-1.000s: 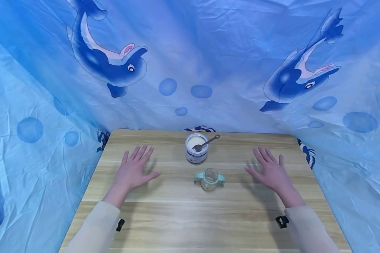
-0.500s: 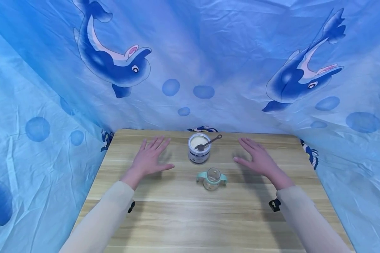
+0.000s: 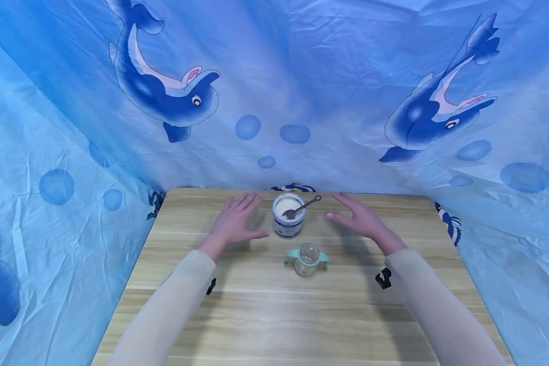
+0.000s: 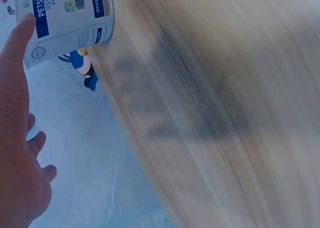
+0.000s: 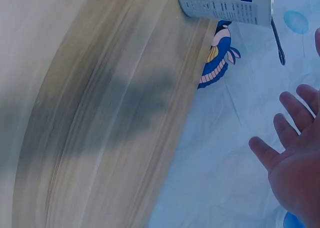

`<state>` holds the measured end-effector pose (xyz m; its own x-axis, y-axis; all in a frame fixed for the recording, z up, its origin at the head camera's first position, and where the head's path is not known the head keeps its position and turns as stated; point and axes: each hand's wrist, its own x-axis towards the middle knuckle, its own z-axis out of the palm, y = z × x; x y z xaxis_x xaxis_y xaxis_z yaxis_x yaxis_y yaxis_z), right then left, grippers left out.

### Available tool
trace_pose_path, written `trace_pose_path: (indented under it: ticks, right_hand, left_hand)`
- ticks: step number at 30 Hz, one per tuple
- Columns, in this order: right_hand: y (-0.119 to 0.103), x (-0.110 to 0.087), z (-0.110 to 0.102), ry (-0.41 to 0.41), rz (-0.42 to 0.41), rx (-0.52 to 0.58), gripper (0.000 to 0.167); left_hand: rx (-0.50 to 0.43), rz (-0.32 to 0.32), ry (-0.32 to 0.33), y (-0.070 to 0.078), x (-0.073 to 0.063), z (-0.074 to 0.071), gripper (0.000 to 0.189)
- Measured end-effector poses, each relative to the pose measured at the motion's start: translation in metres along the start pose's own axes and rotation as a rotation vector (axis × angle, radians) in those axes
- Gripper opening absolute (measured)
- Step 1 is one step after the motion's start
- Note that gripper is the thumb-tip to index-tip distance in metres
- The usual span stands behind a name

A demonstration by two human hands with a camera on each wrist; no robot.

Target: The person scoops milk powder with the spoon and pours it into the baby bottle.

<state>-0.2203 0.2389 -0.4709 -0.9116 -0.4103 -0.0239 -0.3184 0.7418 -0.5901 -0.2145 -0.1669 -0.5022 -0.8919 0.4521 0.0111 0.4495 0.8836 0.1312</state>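
A white-and-blue tin of pale powder (image 3: 287, 229) stands lidless toward the back of the table, with a dark scoop (image 3: 297, 211) lying in it, handle sticking out to the right. My left hand (image 3: 235, 222) hovers at the tin's left, fingers spread, thumb pointing at it. On the other side my right hand (image 3: 357, 217) hangs over the table with fingers extended, near the scoop's handle. Both hands hold nothing. In front of the tin is a small clear bottle (image 3: 307, 260) with two mint-green handles. The left wrist view shows the tin's printed side (image 4: 70, 18) close by the thumb.
The wooden table (image 3: 274, 320) fills the lower part of the head view. Behind it and at both sides hangs a blue curtain (image 3: 274, 76) printed with dolphins and bubbles, close to the table's back edge.
Both hands have moved inward and forward, from the table's two sides to either side of the tin. The tin, scoop and bottle stay where they stood.
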Motion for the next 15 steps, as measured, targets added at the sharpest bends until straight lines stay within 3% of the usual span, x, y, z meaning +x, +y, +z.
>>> trace_pose_path:
  ticks: [15]
  right_hand:
    - [0.014, 0.031, 0.022, 0.012, -0.011, 0.225, 0.073]
  left_hand:
    - [-0.076, 0.033, 0.083, 0.017, 0.027, 0.022, 0.124]
